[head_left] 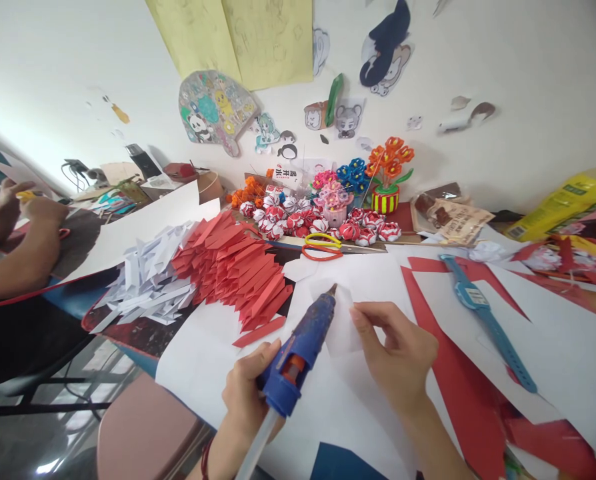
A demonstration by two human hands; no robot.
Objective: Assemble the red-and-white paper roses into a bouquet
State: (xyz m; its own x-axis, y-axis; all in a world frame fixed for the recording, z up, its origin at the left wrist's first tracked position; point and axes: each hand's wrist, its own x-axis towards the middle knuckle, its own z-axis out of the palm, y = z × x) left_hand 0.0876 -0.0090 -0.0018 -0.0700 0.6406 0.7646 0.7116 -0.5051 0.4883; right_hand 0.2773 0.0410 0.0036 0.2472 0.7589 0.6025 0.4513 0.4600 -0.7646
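Observation:
My left hand (251, 388) is wrapped round a blue hot glue gun (305, 333), with a clear glue stick (258, 445) coming out of its back end. The gun's nozzle points away from me, over a small white paper piece (342, 337). Thumb and forefinger of my right hand (395, 347) pinch the right edge of that paper piece, just beside the nozzle. Whether the nozzle touches the paper I cannot tell. Beneath lie large white sheets (218, 373). To the left of the gun is a heap of folded red paper strips (233, 267).
White folded strips (151, 273) lie left of the red ones. Scissors (323, 245) with yellow and red handles rest behind, before red-and-white paper flowers (298, 220). A blue watch (483, 313) lies on sheets at right. Another person's hands (25, 207) work at far left.

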